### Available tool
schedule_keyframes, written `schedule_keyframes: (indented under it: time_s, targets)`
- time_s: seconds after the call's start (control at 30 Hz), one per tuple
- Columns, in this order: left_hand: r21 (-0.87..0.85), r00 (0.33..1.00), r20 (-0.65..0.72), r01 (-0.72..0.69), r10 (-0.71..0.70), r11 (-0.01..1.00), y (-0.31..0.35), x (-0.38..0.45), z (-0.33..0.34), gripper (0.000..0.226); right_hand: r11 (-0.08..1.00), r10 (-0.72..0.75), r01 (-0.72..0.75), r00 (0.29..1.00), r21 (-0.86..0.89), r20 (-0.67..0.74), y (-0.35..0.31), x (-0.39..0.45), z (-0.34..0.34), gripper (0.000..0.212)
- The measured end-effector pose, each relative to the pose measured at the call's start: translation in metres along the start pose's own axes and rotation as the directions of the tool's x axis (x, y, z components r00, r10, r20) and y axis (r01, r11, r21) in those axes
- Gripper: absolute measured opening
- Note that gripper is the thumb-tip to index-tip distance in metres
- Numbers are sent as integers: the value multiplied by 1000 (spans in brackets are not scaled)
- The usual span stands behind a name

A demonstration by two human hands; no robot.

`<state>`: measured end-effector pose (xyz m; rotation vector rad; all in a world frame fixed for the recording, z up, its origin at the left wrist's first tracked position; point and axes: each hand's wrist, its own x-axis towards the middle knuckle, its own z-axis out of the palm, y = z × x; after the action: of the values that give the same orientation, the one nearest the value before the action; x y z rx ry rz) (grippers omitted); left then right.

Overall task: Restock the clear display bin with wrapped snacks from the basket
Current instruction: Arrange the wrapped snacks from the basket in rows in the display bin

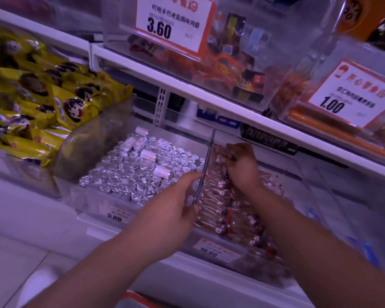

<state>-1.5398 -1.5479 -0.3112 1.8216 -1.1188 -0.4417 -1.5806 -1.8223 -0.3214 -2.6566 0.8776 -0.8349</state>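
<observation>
Low on a shop shelf, a clear display bin [249, 245] sits packed with rows of wrapped snacks [222, 203] in clear and red wrappers. The right hand [240, 165] reaches into its far end, fingers curled round a few snacks, while the left hand [178, 210] grips the bin's left wall, thumb over the edge. Just left lies a bin of foil-wrapped pieces [133, 172], then yellow packets [42, 101]; price signs [171, 23] hang above.
</observation>
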Motion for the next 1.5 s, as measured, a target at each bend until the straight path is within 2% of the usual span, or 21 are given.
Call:
schedule_keyframes:
  time_s: [0.13, 0.3, 0.47, 0.6, 0.73, 0.83, 0.9, 1.07, 1.2, 1.3, 1.5]
  targets:
    - [-10, 999, -13, 51, -51, 999, -1, 1, 2, 54, 986, -57, 55, 998, -154, -6, 2, -4, 1, 38]
    - [49, 999, -41, 22, -20, 999, 0, 0, 5, 57, 972, -142, 133, 989, -193, -31, 1, 0, -3, 33]
    - [60, 998, -48, 32, -29, 998, 2, -2, 6, 57, 951, -90, 89, 996, -295, 11, 5, -3, -1, 32]
    - [51, 999, -39, 34, -32, 998, 2, -2, 5, 57, 971, -45, 54, 998, -232, 40, 0, 4, -4, 24]
    - [52, 999, -43, 31, -29, 998, 3, -2, 5, 56, 968, -75, 80, 997, -238, 30, -13, 3, -2, 21]
    - [45, 999, -43, 28, -26, 999, 3, -3, 6, 56, 947, -65, 91, 994, -309, 93, -24, -2, 0, 25]
    - [48, 999, -44, 27, -25, 998, 2, -2, 5, 56, 927, -47, 69, 997, -369, 69, -27, -3, -3, 31]
    - [55, 999, -48, 17, -14, 998, 0, -3, 5, 55, 846, -121, 107, 993, -523, 7, -18, -1, -9, 38]
    - [63, 998, -59, 1, 2, 998, -1, -3, 5, 55, 876, -103, 128, 992, -465, 79, -8, 0, -4, 45]
    - [68, 998, -68, 1, 3, 998, -1, -2, 6, 55, 914, -63, 88, 995, -395, 77, -10, 0, 1, 44]
    - [50, 998, -64, -7, 11, 999, -1, -2, 6, 55, 864, -67, 67, 998, -498, 17, -13, -2, 5, 43]
